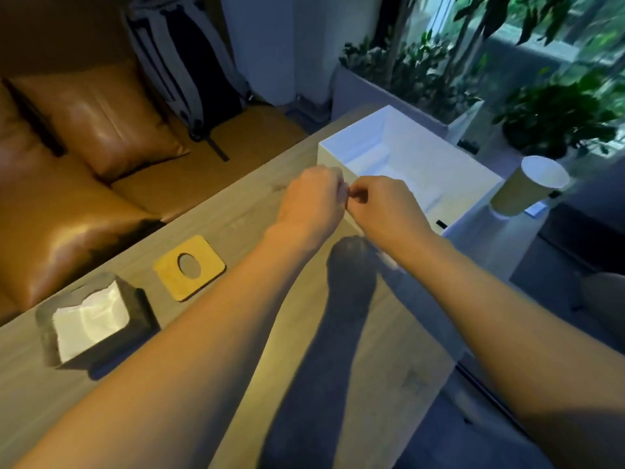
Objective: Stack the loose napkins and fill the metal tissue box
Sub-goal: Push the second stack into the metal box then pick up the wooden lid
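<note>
The dark metal tissue box (135,301) stands at the table's left front, its top off, with white napkins (89,321) inside. Its wooden lid (206,262) with an oval hole lies flat just to the right. My left hand (311,198) and my right hand (382,208) meet fingertip to fingertip above the table, at the near corner of an open white box (473,174). Both hands have curled fingers and pinch a thin pale edge between them, which looks like a napkin (346,198) seen edge-on. Most of it is hidden by the hands.
A paper cup (527,187) stands right of the white box near the table's far right edge. An orange leather sofa (84,184) with a cushion and a backpack runs along the left side. Potted plants stand behind the table.
</note>
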